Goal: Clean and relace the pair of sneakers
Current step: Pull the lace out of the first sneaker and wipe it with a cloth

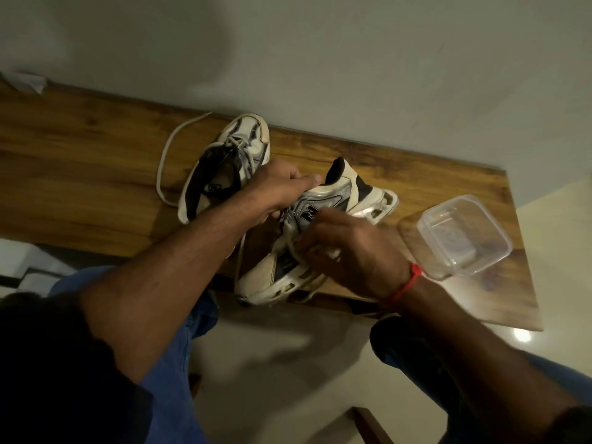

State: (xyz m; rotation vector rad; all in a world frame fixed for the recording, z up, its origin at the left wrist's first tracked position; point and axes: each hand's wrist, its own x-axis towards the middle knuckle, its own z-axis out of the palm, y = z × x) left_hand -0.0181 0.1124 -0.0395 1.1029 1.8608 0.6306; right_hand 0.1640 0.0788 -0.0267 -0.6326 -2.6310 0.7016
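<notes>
Two white, silver and black sneakers sit on a wooden table (80, 174). The near sneaker (333, 206) lies on its side at the table's front edge, toe toward me, heel away. My left hand (278, 190) grips it by the collar and tongue. Over its midfoot, my right hand (349, 251) pinches a white lace at the eyelets; its fingertips are partly hidden. The far sneaker (224, 168) stands upright behind my left hand. A loose white lace (166, 155) curves on the table to its left.
A clear plastic container (464, 235) with its lid under it stands to the right of the sneakers, near the table's right end. A pale wall runs behind the table. My knees in blue trousers are below the front edge, over a light floor.
</notes>
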